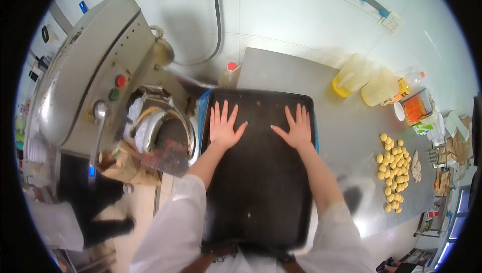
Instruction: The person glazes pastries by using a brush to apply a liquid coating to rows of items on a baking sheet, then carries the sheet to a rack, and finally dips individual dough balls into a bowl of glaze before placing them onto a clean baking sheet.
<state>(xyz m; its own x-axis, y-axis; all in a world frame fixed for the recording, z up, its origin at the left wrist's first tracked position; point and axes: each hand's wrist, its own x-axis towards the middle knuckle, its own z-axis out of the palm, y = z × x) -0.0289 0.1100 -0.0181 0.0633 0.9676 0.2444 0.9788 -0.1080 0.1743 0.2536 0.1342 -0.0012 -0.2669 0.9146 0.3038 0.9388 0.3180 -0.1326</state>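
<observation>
A large black baking tray lies right in front of me, its near edge close to my body. My left hand is spread over the far left part of the tray, fingers apart and holding nothing. Over the far right part my right hand is spread likewise, its thumb pointing inward. Both palms face down; whether they press on the tray or hover just above it I cannot tell. Blue material shows along the tray's left edge.
At left stands a big grey dough mixer. Several yellow dough balls lie on the steel table at right. Pitchers with yellow liquid, a bottle and packages line the wall. A red-capped bottle stands behind the tray. A person's dark-clad legs show lower left.
</observation>
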